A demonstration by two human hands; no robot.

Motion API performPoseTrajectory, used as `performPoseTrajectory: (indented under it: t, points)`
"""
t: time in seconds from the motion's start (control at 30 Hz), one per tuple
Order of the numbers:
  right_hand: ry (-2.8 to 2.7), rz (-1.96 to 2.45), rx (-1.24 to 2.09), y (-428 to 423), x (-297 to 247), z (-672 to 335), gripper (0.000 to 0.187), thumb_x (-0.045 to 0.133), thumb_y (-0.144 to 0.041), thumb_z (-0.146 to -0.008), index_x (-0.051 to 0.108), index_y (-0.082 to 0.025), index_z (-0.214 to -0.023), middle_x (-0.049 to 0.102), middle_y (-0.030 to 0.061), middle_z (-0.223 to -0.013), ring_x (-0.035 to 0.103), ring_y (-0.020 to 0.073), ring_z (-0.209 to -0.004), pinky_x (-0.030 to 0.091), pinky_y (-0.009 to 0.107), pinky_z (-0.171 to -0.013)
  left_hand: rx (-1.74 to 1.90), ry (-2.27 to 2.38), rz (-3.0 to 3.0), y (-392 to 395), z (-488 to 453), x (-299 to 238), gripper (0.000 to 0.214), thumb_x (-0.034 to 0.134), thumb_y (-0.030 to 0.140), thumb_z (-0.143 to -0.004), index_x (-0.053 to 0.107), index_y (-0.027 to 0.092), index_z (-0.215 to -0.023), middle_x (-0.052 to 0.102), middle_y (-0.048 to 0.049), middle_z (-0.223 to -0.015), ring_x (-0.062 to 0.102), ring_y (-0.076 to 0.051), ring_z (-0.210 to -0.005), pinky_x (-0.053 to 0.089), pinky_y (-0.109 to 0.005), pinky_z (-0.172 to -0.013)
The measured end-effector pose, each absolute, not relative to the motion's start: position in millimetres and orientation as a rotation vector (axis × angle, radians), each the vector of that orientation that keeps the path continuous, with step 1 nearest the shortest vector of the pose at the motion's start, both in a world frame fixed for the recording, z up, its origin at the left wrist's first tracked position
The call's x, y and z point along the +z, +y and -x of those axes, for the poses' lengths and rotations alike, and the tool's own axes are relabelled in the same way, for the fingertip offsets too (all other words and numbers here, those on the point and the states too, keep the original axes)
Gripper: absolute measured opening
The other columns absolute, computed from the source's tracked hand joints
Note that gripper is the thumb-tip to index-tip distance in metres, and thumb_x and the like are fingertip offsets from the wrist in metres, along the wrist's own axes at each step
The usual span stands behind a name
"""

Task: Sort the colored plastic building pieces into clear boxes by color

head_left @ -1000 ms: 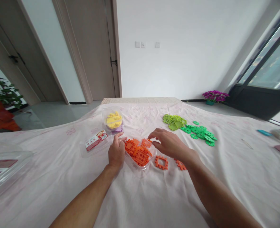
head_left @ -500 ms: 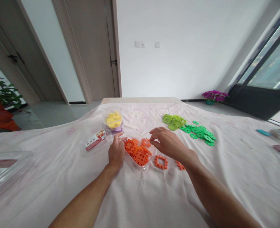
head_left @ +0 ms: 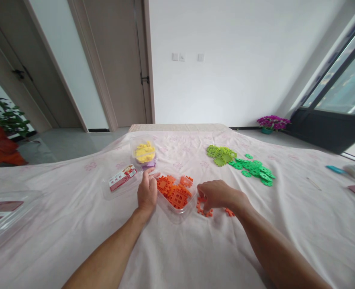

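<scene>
A clear plastic container (head_left: pixel 180 215) holds several orange interlocking toy pieces (head_left: pixel 178 196). My left hand (head_left: pixel 147 192) grips its left side, the index finger stretched along the rim. Just right of the container, my right hand (head_left: pixel 218 194) reaches down over an orange square frame piece (head_left: pixel 209 213) lying on the cloth. Thumb and fingers are apart at that piece, partly covering it. Another orange piece (head_left: pixel 229 212) lies beside my right wrist, which hides part of it.
Yellow pieces fill a clear tub (head_left: pixel 144 153), with purple pieces (head_left: pixel 149 164) by it. A labelled lid (head_left: pixel 122 178) and a large clear container (head_left: pixel 9 216) are left. Lime pieces (head_left: pixel 221 154) and green discs (head_left: pixel 256 168) lie right, on the pale tablecloth (head_left: pixel 177 257).
My right hand has moved from above the container's right edge down and right to the orange frame piece. My left hand stays at the container, which has hardly moved.
</scene>
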State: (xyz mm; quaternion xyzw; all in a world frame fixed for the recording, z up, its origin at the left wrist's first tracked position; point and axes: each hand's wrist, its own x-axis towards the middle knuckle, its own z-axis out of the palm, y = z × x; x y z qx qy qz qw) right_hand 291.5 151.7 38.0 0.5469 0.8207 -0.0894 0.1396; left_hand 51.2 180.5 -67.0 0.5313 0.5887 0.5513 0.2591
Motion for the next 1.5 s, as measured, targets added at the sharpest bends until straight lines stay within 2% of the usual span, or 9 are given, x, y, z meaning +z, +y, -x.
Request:
performPoseTrajectory:
  t: [0.13,0.27,0.43,0.57,0.7,0.9,1.13,1.33,1.5]
  points:
    - [2.397,-1.615,-0.257,161.1,36.9,-303.4,0.029,0.08,-0.026,-0.065,0.071,-0.023,-0.092,0.073,0.0032,-0.09,0.067,0.0221,-0.085,0.033,0.026,-0.062,1.49,1.569,-1.439,181.0,-51.2,-67.1,0.039,0.037,0.025,-0.091,0.053,0.023,-0.126,0.075,-0.0062,-0.111,0.067,-0.021,-0.112,0.049,-0.036,-0.099]
    - [2.521,-1.936,-0.132,167.8,52.3,-312.2,0.014,0.069,-0.023,-0.078,0.067,-0.023,-0.092,0.071,0.0012,-0.085,0.063,0.0168,-0.075,0.03,0.025,-0.059,1.456,1.6,-1.455,179.8,-52.2,-65.2,0.039,0.036,0.026,-0.092,0.053,0.024,-0.127,0.075,-0.0055,-0.111,0.067,-0.021,-0.112,0.05,-0.037,-0.098]
    - [2.939,-2.141,0.025,162.5,67.8,-298.6,0.008,0.06,-0.026,-0.089,0.062,-0.021,-0.095,0.068,0.0021,-0.091,0.06,0.0142,-0.077,0.036,0.024,-0.065,1.439,1.584,-1.483,178.1,-55.6,-64.3,0.04,0.036,0.026,-0.092,0.054,0.022,-0.128,0.076,-0.0054,-0.109,0.069,-0.021,-0.108,0.05,-0.036,-0.096]
    - [3.149,-2.067,-0.132,155.0,63.2,-276.8,0.009,0.055,-0.026,-0.092,0.06,-0.021,-0.097,0.067,0.0029,-0.091,0.06,0.014,-0.078,0.04,0.024,-0.069,1.423,1.524,-1.507,175.4,-58.3,-63.1,0.041,0.035,0.027,-0.094,0.052,0.022,-0.131,0.077,-0.0056,-0.107,0.069,-0.02,-0.107,0.05,-0.035,-0.096]
    - [3.19,-1.991,-0.236,150.7,53.8,-258.5,0.009,0.055,-0.023,-0.091,0.06,-0.02,-0.098,0.067,0.0022,-0.09,0.059,0.0125,-0.075,0.039,0.023,-0.068,1.382,1.518,-1.559,170.9,-59.9,-58.0,0.042,0.033,0.032,-0.097,0.049,0.024,-0.136,0.076,-0.0055,-0.11,0.069,-0.021,-0.107,0.051,-0.036,-0.095]
    - [2.979,-2.018,-0.062,146.2,55.3,-251.5,0.014,0.052,-0.02,-0.09,0.062,-0.019,-0.099,0.068,0.0033,-0.092,0.059,0.0126,-0.073,0.035,0.024,-0.063,1.35,1.556,-1.585,169.1,-59.6,-56.3,0.04,0.032,0.033,-0.098,0.05,0.024,-0.133,0.075,-0.0065,-0.112,0.069,-0.021,-0.107,0.05,-0.035,-0.094]
    - [2.584,-1.926,0.062,141.2,58.7,-247.9,0.023,0.047,-0.019,-0.091,0.068,-0.019,-0.1,0.071,0.0074,-0.096,0.066,0.0184,-0.076,0.026,0.028,-0.056,1.328,1.566,-1.589,168.9,-58.9,-57.8,0.04,0.032,0.036,-0.099,0.05,0.023,-0.133,0.074,-0.0085,-0.114,0.069,-0.021,-0.106,0.051,-0.034,-0.093]
    - [2.683,-1.825,-0.007,141.1,61.3,-253.8,0.023,0.055,-0.026,-0.09,0.072,-0.025,-0.107,0.07,0.0051,-0.106,0.066,0.0196,-0.089,0.034,0.027,-0.063,1.303,1.563,-1.608,167.9,-59.3,-58.0,0.041,0.031,0.038,-0.099,0.05,0.023,-0.133,0.074,-0.0085,-0.115,0.069,-0.022,-0.106,0.05,-0.036,-0.093]
    - [2.716,-1.649,-0.134,143.6,58.5,-259.2,0.015,0.064,-0.022,-0.084,0.075,-0.024,-0.094,0.072,0.0039,-0.099,0.065,0.0197,-0.09,0.038,0.027,-0.067,1.333,1.535,-1.613,169.0,-59.0,-60.8,0.04,0.032,0.036,-0.099,0.05,0.024,-0.133,0.074,-0.0079,-0.114,0.069,-0.021,-0.106,0.05,-0.035,-0.093]
